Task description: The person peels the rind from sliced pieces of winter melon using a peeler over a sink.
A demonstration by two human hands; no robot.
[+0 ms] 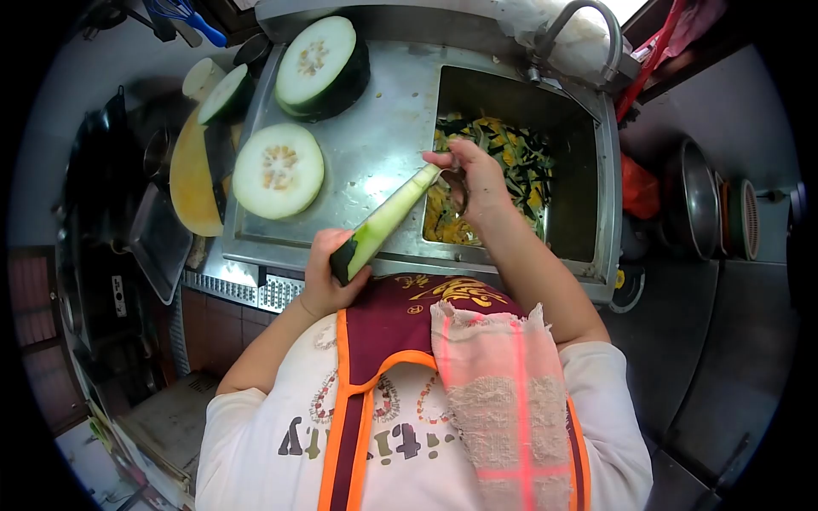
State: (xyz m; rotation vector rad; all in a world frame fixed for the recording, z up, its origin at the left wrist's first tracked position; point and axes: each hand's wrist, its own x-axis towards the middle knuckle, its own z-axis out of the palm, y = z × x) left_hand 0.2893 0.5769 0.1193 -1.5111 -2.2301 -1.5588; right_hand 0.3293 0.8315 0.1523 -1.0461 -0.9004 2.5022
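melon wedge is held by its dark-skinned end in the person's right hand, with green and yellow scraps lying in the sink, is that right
Not quite: the head view shows the left hand, not the right hand, holding the melon wedge by its dark-skinned end. Scraps do lie in the sink.

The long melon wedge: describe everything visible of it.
The melon wedge is long and tapering, its face pale green flesh, with dark green skin at the wide end. It slants above the metal counter, narrow end toward the basin. The left grip clasps the wide end; the right grip is at the narrow tip, contact unclear.
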